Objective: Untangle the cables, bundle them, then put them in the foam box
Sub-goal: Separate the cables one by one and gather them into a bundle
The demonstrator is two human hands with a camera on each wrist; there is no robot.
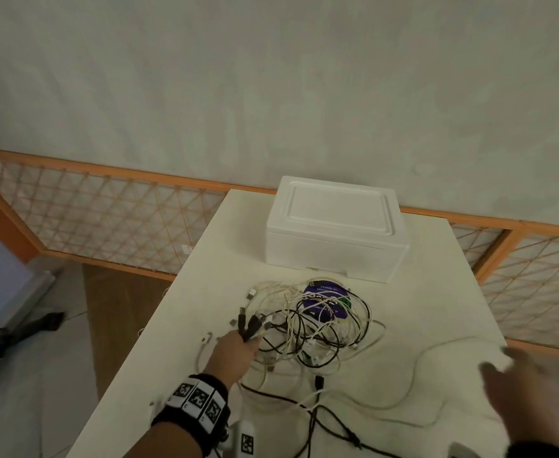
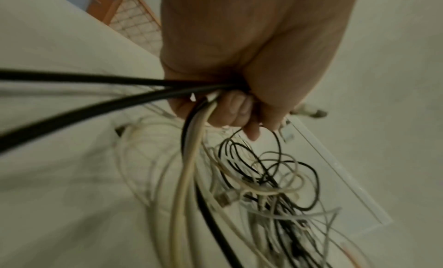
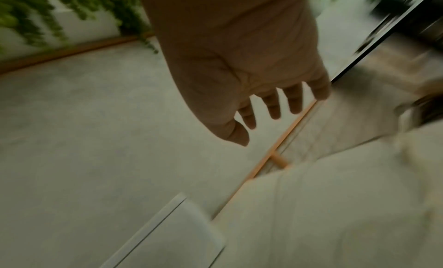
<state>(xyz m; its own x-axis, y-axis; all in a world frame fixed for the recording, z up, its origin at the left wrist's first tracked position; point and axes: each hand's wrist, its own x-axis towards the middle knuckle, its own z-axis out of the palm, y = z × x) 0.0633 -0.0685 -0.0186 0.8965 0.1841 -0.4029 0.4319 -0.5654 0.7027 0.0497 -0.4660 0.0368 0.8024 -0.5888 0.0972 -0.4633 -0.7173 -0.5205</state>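
Foam box [image 1: 336,229] at far end of surface [image 1: 437,292], lid on. Cable tangle [image 1: 311,322] just in front of it, lying over a disc [image 1: 326,300]. Left hand [image 1: 235,353] at tangle's left edge; right hand [image 1: 529,388] well right, apart from it.

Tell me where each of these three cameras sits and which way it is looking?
Head: worn on the head, looking forward and down at the table, the closed foam box and the cables; both forearms and hands show.
Left wrist: looks along the left hand, whose fingers grip several cables.
Right wrist: looks along the right hand, fingers spread and empty; the picture is blurred.
Shared: head and left wrist views both show the left hand holding the cables.
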